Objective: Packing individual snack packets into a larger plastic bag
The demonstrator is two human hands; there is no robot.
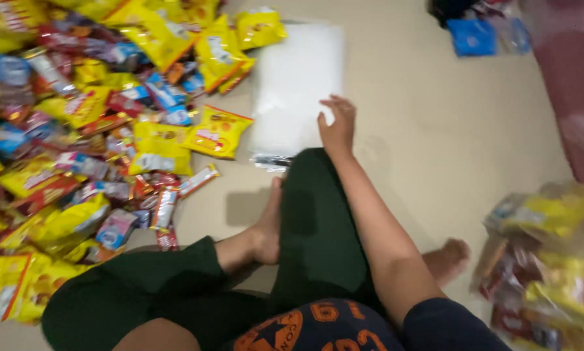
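Observation:
My right hand reaches forward over my knee, fingers spread, with its fingertips on the near right corner of a flat stack of clear plastic bags lying on the beige floor. Nothing is gripped in it. My left hand is out of view; only a bit of bare arm or knee shows at the bottom edge. I sit cross-legged in dark green trousers, bare feet tucked in front of me.
A big heap of yellow, red and blue snack packets covers the floor on the left. A clear bag filled with packets lies at the right. Blue packets and a maroon cloth are at the top right.

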